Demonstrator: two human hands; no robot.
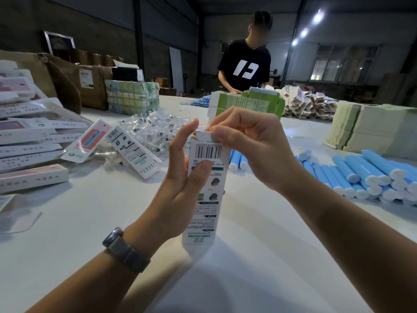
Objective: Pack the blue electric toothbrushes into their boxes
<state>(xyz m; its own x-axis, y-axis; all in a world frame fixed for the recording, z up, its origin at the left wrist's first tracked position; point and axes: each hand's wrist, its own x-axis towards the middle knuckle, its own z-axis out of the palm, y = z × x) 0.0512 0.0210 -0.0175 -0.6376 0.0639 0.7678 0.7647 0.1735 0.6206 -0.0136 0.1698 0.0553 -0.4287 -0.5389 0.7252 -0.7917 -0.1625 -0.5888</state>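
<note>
Item: toothbrush box [206, 188] — white printed carton, long and narrow, held upright above the near centre of the white table [79, 222], barcode panel facing the camera. Likely light; thin card, stiff along its length but easily dented at the flaps. Best held around the mid-body, with the fingertips working the end flap.

Left hand [180, 177]: wrapped around the box's middle, thumb pressed on the front panel, fingers reaching up its left edge. Wristwatch [125, 251] on that arm.

Right hand [250, 145]: fingers curled, pinching the top flap [204, 135] at the box's upper end — apparently tucking it closed. Whether a brush is inside cannot be told.

Stock: blue toothbrush handles [365, 175], smooth cylinders with white ends, piled at right; probably rigid, prone to rolling. Finished boxes [33, 141] stacked at left; bagged brush heads [153, 129] heaped beyond centre. Second person [244, 64] at the far side.
</note>
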